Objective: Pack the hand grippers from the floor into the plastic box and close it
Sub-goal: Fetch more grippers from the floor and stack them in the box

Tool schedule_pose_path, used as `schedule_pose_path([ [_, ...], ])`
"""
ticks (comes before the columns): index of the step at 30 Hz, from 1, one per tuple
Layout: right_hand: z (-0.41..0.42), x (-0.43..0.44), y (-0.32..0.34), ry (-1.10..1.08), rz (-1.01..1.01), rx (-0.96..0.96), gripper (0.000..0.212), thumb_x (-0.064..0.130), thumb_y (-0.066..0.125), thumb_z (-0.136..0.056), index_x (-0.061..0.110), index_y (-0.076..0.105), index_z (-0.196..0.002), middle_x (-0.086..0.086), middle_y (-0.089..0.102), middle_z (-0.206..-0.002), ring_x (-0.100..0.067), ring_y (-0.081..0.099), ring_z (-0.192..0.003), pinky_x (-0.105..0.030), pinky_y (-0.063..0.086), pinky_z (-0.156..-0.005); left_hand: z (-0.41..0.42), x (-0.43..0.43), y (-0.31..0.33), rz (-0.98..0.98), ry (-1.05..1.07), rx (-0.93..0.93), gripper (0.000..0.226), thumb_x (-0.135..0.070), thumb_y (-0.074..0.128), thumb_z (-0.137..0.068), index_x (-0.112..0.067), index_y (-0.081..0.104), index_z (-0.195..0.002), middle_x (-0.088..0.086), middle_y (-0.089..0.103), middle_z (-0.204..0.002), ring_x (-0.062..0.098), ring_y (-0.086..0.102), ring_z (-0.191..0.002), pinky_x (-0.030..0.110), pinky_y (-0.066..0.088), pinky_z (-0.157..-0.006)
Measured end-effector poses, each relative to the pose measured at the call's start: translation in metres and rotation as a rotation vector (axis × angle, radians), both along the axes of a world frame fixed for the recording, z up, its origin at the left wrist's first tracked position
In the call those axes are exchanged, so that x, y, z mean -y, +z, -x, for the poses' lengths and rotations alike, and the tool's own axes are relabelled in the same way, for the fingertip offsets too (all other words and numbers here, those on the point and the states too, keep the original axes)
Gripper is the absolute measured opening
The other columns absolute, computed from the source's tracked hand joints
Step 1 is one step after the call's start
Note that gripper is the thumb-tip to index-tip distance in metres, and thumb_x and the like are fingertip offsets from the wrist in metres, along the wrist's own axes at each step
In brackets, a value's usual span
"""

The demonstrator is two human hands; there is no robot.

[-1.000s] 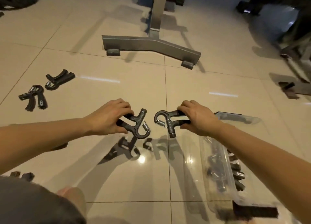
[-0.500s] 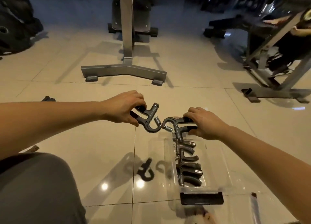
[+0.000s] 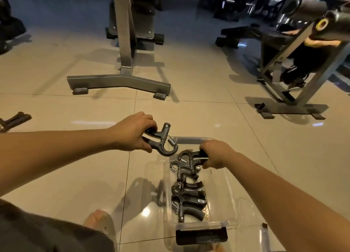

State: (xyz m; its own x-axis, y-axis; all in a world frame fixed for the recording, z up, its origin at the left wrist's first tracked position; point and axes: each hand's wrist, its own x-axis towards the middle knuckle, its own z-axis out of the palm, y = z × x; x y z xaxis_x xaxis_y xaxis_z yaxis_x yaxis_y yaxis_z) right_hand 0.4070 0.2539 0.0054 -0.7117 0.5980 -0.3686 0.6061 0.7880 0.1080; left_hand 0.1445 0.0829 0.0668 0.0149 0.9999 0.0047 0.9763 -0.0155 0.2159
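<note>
The left grip [image 3: 132, 132] is clenched round the handles of one black hand gripper, the left gripper [image 3: 162, 143], and holds it in the air with its spring and hooked head pointing to the right. That head hangs just beside the far left corner of the box [image 3: 223, 185], above the floor [image 3: 75, 176].

The right grip [image 3: 216, 155] grasps the handles of a second one, the right gripper [image 3: 189, 158], with its head pointing left. It is at the far end of the box, low over the row inside. Whether it touches the next one in the row, I cannot tell.

The box is clear plastic and lies lengthwise on the tiled floor in front of the person, its top uncovered. The packed grippers [image 3: 186, 200] lie in it in a row along the left side, heads to the left, handles to the right, each close against its neighbour. A black latch [image 3: 201, 234] sits at the near end of the box.

A stray gripper [image 3: 13, 120] lies on the floor at the far left edge, well apart from the box.

A bare knee [image 3: 96, 221] shows at the bottom, near the box's near left corner. Beyond the hands stands a grey metal stand [image 3: 121, 79] with a wide foot, and to the right a gym machine [image 3: 291, 92] on a dark base.
</note>
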Motion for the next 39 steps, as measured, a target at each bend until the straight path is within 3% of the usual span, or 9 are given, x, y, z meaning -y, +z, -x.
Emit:
schedule_pose_path([
  [8,0.002,-0.010,-0.124,-0.159,0.094,-0.157,0.050,0.042,0.078,-0.081,0.017,0.059,-0.120,-0.003,0.055,-0.121,-0.025,0.055,-0.109,-0.035,0.047,-0.079,0.009,-0.024,-0.043,0.079,-0.027,0.031,0.062,-0.062,0.082,-0.065,-0.029,0.063,-0.114,-0.017,0.054,-0.099,0.009,0.045,-0.094,0.029,0.043,-0.081],
  [12,0.005,-0.015,-0.162,-0.186,0.128,-0.168,0.056,0.041,0.076,-0.085,0.021,0.055,-0.132,-0.002,0.055,-0.126,-0.025,0.052,-0.116,-0.040,0.050,-0.093,0.012,-0.031,-0.056,0.099,-0.041,0.057,0.061,-0.062,0.083,-0.065,-0.029,0.063,-0.113,-0.017,0.055,-0.099,0.009,0.046,-0.093,0.028,0.043,-0.080],
  [27,0.010,-0.037,-0.207,-0.198,0.211,-0.228,0.065,0.041,0.079,-0.081,0.020,0.055,-0.137,-0.001,0.058,-0.123,-0.024,0.052,-0.117,-0.039,0.048,-0.099,0.018,-0.040,-0.078,0.156,-0.014,0.087,0.058,-0.061,0.083,-0.063,-0.031,0.063,-0.109,-0.017,0.054,-0.096,0.010,0.046,-0.093,0.031,0.044,-0.081],
  [33,0.013,-0.036,-0.159,-0.233,0.253,-0.311,0.059,0.044,0.076,-0.084,0.015,0.060,-0.132,-0.001,0.060,-0.126,-0.024,0.058,-0.115,-0.038,0.051,-0.096,0.009,-0.044,-0.073,0.166,0.028,0.049,0.061,-0.062,0.083,-0.064,-0.028,0.064,-0.111,-0.016,0.054,-0.097,0.010,0.045,-0.093,0.030,0.043,-0.081],
  [36,0.027,-0.046,-0.077,-0.342,0.539,-0.457,0.041,0.040,0.072,-0.090,0.009,0.071,-0.118,-0.007,0.073,-0.114,-0.024,0.068,-0.100,-0.040,0.055,-0.093,0.000,-0.053,-0.054,0.121,0.061,-0.001,0.062,-0.063,0.081,-0.065,-0.027,0.064,-0.113,-0.013,0.055,-0.099,0.011,0.045,-0.093,0.031,0.043,-0.082],
  [39,0.035,-0.037,0.012,-0.503,0.939,-0.664,0.028,0.028,0.064,-0.098,0.002,0.071,-0.106,-0.016,0.076,-0.098,-0.024,0.072,-0.083,-0.038,0.056,-0.079,-0.009,-0.059,-0.029,0.000,0.142,0.008,0.061,-0.062,0.080,-0.066,-0.025,0.064,-0.111,-0.011,0.057,-0.099,0.014,0.046,-0.091,0.033,0.045,-0.080],
])
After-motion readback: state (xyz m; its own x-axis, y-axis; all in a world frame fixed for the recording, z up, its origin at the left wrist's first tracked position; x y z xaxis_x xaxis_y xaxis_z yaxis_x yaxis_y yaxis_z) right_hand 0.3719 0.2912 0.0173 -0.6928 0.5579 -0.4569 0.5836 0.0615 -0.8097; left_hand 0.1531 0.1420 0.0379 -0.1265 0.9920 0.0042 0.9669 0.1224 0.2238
